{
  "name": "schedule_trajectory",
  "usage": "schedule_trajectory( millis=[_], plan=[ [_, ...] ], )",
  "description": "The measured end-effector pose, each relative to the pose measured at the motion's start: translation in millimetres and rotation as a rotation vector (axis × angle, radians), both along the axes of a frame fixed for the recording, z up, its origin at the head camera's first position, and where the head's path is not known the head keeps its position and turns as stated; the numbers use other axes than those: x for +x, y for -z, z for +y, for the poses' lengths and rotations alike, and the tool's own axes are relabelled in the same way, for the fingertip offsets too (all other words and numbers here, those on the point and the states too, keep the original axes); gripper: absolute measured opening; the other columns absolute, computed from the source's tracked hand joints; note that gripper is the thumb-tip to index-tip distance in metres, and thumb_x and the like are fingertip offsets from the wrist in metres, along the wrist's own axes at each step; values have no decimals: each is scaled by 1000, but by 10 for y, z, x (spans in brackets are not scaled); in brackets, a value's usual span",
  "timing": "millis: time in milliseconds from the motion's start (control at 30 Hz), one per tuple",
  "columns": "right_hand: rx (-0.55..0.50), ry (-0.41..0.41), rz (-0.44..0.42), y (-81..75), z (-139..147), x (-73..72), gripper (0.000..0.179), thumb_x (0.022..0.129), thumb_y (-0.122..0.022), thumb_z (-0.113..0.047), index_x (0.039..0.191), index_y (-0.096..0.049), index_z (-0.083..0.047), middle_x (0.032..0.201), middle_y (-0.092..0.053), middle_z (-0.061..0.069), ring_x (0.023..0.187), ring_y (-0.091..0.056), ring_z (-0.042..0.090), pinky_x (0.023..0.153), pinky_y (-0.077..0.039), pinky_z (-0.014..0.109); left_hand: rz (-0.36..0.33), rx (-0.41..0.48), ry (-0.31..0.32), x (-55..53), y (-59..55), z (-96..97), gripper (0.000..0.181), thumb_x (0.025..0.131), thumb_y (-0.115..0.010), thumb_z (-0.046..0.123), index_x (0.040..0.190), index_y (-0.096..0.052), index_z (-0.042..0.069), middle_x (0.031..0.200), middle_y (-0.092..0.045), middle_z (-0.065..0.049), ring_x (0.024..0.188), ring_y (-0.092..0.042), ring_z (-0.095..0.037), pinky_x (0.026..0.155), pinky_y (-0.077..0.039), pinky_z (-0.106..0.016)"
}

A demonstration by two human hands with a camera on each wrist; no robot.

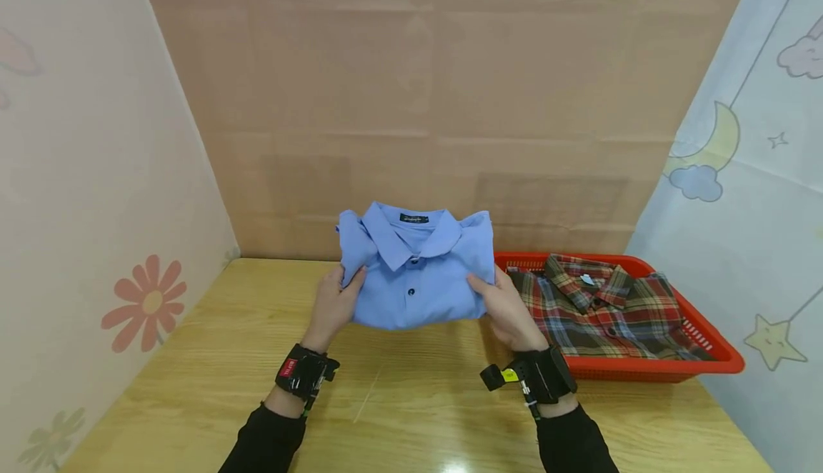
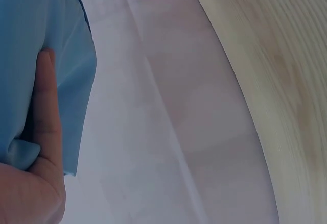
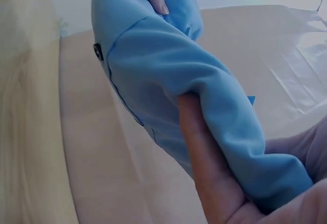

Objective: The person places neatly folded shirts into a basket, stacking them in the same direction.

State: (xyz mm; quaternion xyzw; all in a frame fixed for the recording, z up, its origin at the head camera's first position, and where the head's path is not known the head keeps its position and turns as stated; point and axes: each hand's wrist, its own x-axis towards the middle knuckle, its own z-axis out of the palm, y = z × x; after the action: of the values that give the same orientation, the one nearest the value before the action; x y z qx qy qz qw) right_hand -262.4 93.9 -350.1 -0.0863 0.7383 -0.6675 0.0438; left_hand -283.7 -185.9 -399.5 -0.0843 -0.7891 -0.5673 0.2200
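Note:
A folded light-blue shirt, collar up with a dark neck label and dark buttons, is held above the table between both hands. My left hand grips its left side, thumb on the front. In the left wrist view a finger reaches into the cloth. My right hand grips the opposite side, thumb also on the front. The right wrist view shows the shirt's folded edge, with a finger tucked into the fold.
At the right a red plastic basket stands on the wooden table. It holds a folded plaid shirt. Brown paper covers the back, and printed sheets hang at both sides.

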Motion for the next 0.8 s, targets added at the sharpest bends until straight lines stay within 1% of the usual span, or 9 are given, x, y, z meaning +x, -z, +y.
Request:
schedule_trajectory(
  millis=[167, 300, 367, 433, 533, 633, 700, 733, 800],
  plan=[
    [35, 19, -11, -91, 206, 62, 61, 107, -41, -24, 158, -10, -12, 157, -24, 21, 140, -35, 42, 109, -38, 53, 21, 57, 32, 19, -15, 222, 27, 99, -59, 26, 98, -63, -1, 104, -68, -19, 97, -65, -29, 82, -52, -47],
    [76, 39, -15, -138, 397, 91, 62, 107, -40, -26, 158, -8, -10, 156, -23, 22, 139, -34, 42, 108, -38, 54, 47, 59, 64, 14, -26, 411, 25, 100, -58, 25, 92, -61, 1, 94, -66, -16, 90, -64, -25, 76, -51, -38],
    [87, 40, -13, -155, 496, 100, 64, 107, -40, -27, 158, -6, -10, 156, -21, 24, 139, -34, 43, 107, -38, 54, 55, 62, 75, 18, -35, 512, 27, 100, -57, 26, 88, -58, 2, 83, -61, -15, 84, -62, -23, 71, -48, -35],
    [94, 38, -7, -170, 599, 107, 66, 107, -39, -28, 159, -3, -11, 158, -18, 25, 140, -32, 44, 107, -38, 53, 58, 76, 76, 28, -47, 620, 26, 100, -57, 26, 88, -58, 3, 80, -58, -13, 82, -61, -22, 70, -46, -33],
    [116, 50, 6, -198, 761, 117, 69, 107, -39, -31, 159, 1, -12, 159, -14, 26, 141, -30, 46, 104, -43, 47, 57, 107, 85, 40, -65, 789, 26, 100, -57, 26, 91, -61, 2, 81, -57, -13, 83, -60, -22, 71, -47, -35],
    [115, 69, 6, -221, 906, 128, 70, 107, -39, -32, 159, 4, -15, 161, -9, 26, 142, -27, 45, 95, -49, 33, 61, 135, 109, 35, -71, 953, 27, 100, -56, 27, 94, -62, 1, 86, -59, -12, 86, -60, -20, 74, -48, -36],
    [116, 87, 3, -230, 984, 130, 70, 107, -38, -32, 159, 6, -17, 162, -6, 26, 143, -25, 45, 89, -50, 27, 55, 149, 123, 34, -74, 1053, 28, 100, -56, 27, 92, -61, 1, 82, -56, -10, 83, -57, -19, 72, -47, -34],
    [115, 93, 0, -234, 1018, 131, 71, 107, -38, -33, 159, 8, -18, 162, -3, 25, 143, -24, 44, 89, -49, 26, 58, 154, 128, 37, -81, 1099, 28, 100, -56, 27, 92, -61, 1, 83, -56, -9, 83, -57, -18, 72, -47, -33],
    [112, 104, -4, -242, 1081, 130, 71, 106, -38, -33, 158, 9, -19, 162, 0, 25, 144, -21, 45, 96, -49, 35, 59, 162, 140, 32, -89, 1188, 28, 100, -55, 27, 91, -60, 2, 80, -52, -7, 81, -55, -17, 71, -45, -32]
  ],
)
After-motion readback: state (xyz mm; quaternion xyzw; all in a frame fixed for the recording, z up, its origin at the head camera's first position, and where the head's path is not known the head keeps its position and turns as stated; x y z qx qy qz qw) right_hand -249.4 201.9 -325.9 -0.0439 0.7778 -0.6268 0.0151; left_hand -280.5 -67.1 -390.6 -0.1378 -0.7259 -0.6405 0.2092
